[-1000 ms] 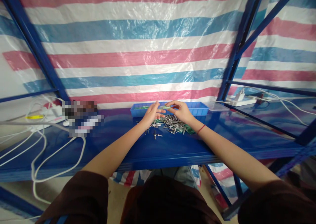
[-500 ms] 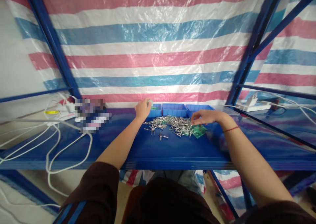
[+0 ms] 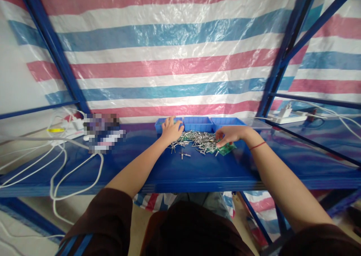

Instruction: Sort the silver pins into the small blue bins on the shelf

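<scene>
My left hand (image 3: 172,131) is open, its fingers spread over the front of the left blue bin (image 3: 158,125) and the near edge of the pile. My right hand (image 3: 231,134) hangs over the right side of the pile, fingers bent downward and thumb apart from them; nothing shows between them. Beneath and between the hands lies a heap of silvery pop rivets (image 3: 201,140) mixed with some green pieces. Green circuit boards (image 3: 228,149) lie flat below my right hand. A few loose rivets (image 3: 184,155) lie in front of the heap.
A middle blue bin (image 3: 197,124) and a right blue bin (image 3: 228,122) stand behind the heap. White cables (image 3: 67,173) trail over the left of the blue table (image 3: 197,173). Power strips lie at left and right (image 3: 290,116). Blue frame posts (image 3: 278,67) rise on both sides.
My left hand has come down and right from above the left bin, its fingers opening; the pale green piece at its fingertips is gone from them. My right hand has shifted slightly, thumb lower.
</scene>
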`<state>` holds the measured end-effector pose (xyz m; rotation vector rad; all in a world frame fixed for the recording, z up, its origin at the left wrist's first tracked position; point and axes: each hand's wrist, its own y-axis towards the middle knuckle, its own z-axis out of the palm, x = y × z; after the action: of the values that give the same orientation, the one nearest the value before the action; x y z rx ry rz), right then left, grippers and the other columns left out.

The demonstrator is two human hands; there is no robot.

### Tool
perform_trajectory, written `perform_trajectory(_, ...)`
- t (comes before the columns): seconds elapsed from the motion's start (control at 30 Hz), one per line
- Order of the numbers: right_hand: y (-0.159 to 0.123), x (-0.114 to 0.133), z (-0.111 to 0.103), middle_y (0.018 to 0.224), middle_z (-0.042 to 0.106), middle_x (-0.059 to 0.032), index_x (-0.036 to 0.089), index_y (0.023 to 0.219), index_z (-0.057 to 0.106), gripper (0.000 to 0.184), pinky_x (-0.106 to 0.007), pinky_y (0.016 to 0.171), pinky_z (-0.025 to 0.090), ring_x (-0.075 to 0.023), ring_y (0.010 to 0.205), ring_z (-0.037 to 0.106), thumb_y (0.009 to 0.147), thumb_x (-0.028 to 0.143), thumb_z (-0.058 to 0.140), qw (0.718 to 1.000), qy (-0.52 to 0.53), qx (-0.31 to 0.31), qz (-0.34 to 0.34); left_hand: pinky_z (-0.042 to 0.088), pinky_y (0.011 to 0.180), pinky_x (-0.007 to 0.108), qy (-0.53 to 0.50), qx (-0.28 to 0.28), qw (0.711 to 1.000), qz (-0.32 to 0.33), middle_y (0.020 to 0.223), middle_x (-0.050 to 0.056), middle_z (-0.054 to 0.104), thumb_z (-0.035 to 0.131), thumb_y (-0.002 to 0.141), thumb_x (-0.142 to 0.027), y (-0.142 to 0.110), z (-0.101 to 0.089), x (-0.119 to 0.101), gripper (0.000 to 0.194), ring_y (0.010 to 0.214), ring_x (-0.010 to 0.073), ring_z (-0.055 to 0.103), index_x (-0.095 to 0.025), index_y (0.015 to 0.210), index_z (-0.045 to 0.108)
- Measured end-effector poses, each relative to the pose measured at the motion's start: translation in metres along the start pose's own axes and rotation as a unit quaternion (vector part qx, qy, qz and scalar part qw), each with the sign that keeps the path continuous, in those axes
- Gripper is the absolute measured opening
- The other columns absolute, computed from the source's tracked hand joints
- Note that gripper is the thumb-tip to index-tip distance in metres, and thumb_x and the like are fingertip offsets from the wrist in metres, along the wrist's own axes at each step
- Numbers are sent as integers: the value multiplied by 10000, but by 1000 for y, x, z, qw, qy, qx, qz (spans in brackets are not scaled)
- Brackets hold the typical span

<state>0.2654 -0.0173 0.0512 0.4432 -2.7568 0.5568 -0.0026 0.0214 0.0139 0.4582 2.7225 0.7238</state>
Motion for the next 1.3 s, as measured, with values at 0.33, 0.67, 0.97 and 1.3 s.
perform_trajectory(0.33,6,-6,0,689,589,-26,131,971,613,496,-255,558,457,-128,585,541,576,410,721,993,109,-10,-53,287,1030,479,-81,24,977,197,1297,76,421,457,868,-411,-17,1,-26,297,1251,271,332,-270,1087,601)
perform_trajectory(0.67,2,-12,-4,639,621,-16,135,752,697,192,-242,549,383,-109,566,497,598,244,658,999,12,1,-29,302,1012,523,-93,66,966,231,1278,94,450,478,861,-400,-21,-2,-29,289,1238,288,353,-252,1065,619)
perform_trajectory(0.97,-4,-3,-2,580,540,6,153,623,580,59,-235,525,351,-99,531,451,633,102,552,998,-15,-49,-19,347,1002,454,-115,63,952,275,1211,84,510,482,861,-381,-21,2,-30,273,1170,247,421,-244,1044,633)
perform_trajectory(1.3,-15,-11,-14,688,553,-25,155,858,550,175,-236,575,402,-131,606,510,720,138,445,964,17,-266,2,330,1034,434,-182,155,905,351,1272,85,500,522,785,-576,-33,-20,-47,520,1210,244,417,-266,1201,558)
